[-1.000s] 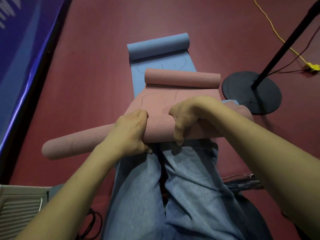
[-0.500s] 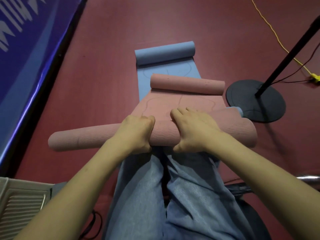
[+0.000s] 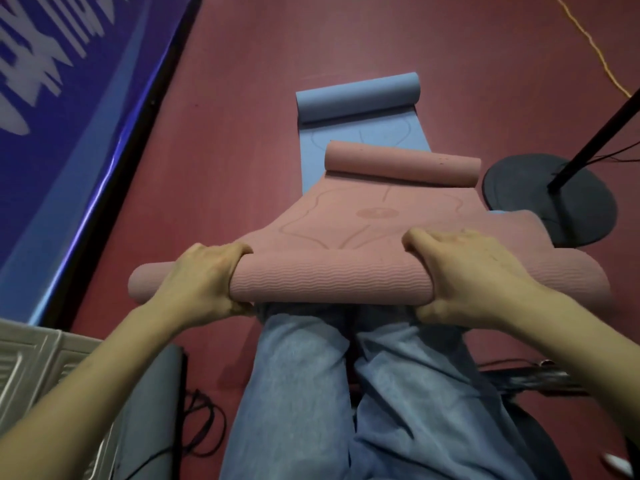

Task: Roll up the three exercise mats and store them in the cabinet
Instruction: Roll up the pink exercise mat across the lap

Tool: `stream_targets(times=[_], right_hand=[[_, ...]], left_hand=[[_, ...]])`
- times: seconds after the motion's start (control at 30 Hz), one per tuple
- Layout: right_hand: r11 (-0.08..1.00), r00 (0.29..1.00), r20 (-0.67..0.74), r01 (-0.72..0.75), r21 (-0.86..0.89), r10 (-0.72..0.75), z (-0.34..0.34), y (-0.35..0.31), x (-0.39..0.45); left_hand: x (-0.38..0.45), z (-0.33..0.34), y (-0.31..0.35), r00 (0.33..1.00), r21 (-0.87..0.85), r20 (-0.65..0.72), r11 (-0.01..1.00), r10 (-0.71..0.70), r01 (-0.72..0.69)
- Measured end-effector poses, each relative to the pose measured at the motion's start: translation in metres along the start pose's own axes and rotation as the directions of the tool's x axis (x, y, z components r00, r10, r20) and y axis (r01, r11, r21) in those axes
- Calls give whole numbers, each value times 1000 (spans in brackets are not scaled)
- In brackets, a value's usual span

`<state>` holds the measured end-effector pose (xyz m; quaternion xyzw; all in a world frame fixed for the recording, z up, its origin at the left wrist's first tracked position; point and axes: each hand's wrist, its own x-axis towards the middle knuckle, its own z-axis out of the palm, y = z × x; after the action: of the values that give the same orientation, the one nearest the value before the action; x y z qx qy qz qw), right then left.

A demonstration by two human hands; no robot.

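Observation:
A pink exercise mat (image 3: 329, 278) lies across my knees, its near end rolled into a thick ribbed tube. My left hand (image 3: 204, 278) grips the tube near its left end, and my right hand (image 3: 464, 275) grips it toward the right end, fingers curled over the top. The mat's flat middle runs away from me to a second small pink roll (image 3: 401, 164) at its far end. Beneath it lies a blue mat (image 3: 360, 95), its far end also curled into a roll. No third mat and no cabinet can be told apart here.
A black round stand base (image 3: 550, 199) with a slanted pole sits right of the mats on the red floor. A yellow cable (image 3: 588, 39) runs at top right. A blue banner (image 3: 69, 109) borders the left. A white ribbed panel (image 3: 31, 362) and black cords lie at bottom left.
My hands have spread apart along the tube, the left toward its left end and the right toward its right end. The tube now sits more level across my knees.

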<state>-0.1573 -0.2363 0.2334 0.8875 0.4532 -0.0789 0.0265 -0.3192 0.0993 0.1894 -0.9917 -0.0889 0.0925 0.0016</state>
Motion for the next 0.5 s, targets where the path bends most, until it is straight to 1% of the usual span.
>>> stream_targets(times=[0.07,0.17,0.23,0.33,0.4,0.5], right_hand=[[999,999,34,4,32,-5,-1,-3,0],[989,993,121,-36,145,18,-5,-2,-13],[981,981,193,-52,186,15,-7,0,-36],[980,960,277,-32,194,-24,-3,-4,-67],[980,946,320,-12,197,-53,2,-7,-66],[973,895,437,-13,230,-92,3,-6,-44]], left_hand=[[0,-5,-3,1000,19,0,1000,21,-21],[-9,-25,3,997,39,54,998,55,-57],[-29,-37,12,993,68,65,992,99,-104],[-70,-36,29,981,38,139,990,133,-140],[-91,-23,35,974,-24,208,996,86,-83],[-94,-6,36,960,-87,281,996,5,20]])
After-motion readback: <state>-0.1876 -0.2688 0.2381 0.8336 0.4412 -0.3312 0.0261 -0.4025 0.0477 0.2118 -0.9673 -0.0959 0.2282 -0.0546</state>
